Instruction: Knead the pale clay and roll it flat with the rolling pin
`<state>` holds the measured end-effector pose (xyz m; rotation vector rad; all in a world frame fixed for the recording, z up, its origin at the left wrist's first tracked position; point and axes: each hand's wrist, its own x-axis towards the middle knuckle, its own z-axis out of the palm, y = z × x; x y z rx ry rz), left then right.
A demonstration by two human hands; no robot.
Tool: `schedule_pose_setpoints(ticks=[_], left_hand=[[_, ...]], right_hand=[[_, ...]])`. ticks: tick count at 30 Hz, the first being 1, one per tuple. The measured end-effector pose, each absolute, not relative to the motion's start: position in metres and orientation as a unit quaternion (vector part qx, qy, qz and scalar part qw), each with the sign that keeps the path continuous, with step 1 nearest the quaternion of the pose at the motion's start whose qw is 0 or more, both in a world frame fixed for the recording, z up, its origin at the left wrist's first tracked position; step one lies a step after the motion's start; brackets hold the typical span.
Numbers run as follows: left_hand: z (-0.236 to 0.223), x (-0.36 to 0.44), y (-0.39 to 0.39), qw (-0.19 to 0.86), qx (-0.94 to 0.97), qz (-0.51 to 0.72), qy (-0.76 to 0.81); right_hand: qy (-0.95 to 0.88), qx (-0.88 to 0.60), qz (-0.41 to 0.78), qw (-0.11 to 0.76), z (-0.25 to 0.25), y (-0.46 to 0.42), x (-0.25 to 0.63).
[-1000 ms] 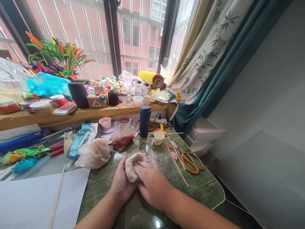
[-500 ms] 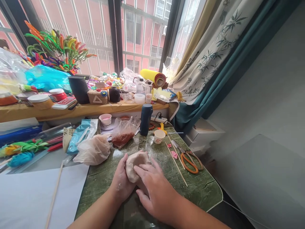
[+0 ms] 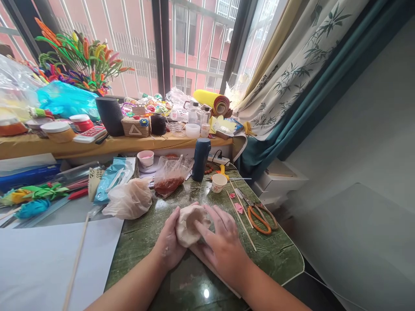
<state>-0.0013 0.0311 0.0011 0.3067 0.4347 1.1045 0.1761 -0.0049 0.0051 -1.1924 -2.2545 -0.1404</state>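
Observation:
A lump of off-white clay (image 3: 184, 233) with a hollow in its middle, like a rough bowl, is held above the table's front part. My left hand (image 3: 170, 246) cups it from the left and below, thumb along its side. My right hand (image 3: 223, 242) grips its right wall, with the index finger down in the hollow and the other fingers along the outer rim. The right thumb is partly hidden under the hand. White residue shows on my left palm. Beneath my right hand lies a pale flat strip (image 3: 215, 272), partly covered.
Right of my hands lie orange-handled scissors (image 3: 261, 220), thin sticks (image 3: 244, 224) and pink scraps (image 3: 238, 208). Behind stand a paper cup (image 3: 219, 183), a dark blue bottle (image 3: 201, 160), a bag of reddish-brown material (image 3: 168, 183) and a crumpled plastic bag (image 3: 129, 201). White paper (image 3: 39, 259) lies left.
The clay has turned so its hollow faces me more. My right hand has shifted right and up, its index finger now deeper in the hollow. The pale strip beneath shows more.

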Motion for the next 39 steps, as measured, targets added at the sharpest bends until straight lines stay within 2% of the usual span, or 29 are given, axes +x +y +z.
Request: schedule_pose_setpoints(ticks=[7, 20, 23, 27, 32, 34, 39], left_hand=[[0.001, 0.000, 0.032, 0.814, 0.146, 0.518, 0.221], [0.002, -0.002, 0.034, 0.826, 0.134, 0.504, 0.216], [0.003, -0.002, 0.034, 0.827, 0.123, 0.505, 0.214], [0.007, -0.005, 0.034, 0.811, 0.115, 0.537, 0.202], [0.008, -0.011, 0.040, 0.804, 0.107, 0.561, 0.166], [0.007, -0.013, 0.042, 0.800, 0.103, 0.567, 0.166], [0.002, -0.014, 0.045, 0.789, 0.101, 0.576, 0.189]], right_hand=[[-0.870, -0.429, -0.018, 0.243, -0.001, 0.017, 0.179], [-0.865, -0.425, 0.011, 0.266, 0.001, 0.016, 0.177], [-0.856, -0.435, 0.044, 0.276, 0.001, 0.012, 0.179], [-0.790, -0.521, 0.114, 0.302, -0.008, -0.010, 0.178], [-0.796, -0.521, 0.217, 0.217, -0.018, -0.033, 0.173], [-0.799, -0.511, 0.235, 0.213, -0.015, -0.029, 0.176], [-0.772, -0.568, 0.154, 0.241, -0.005, 0.008, 0.212]])
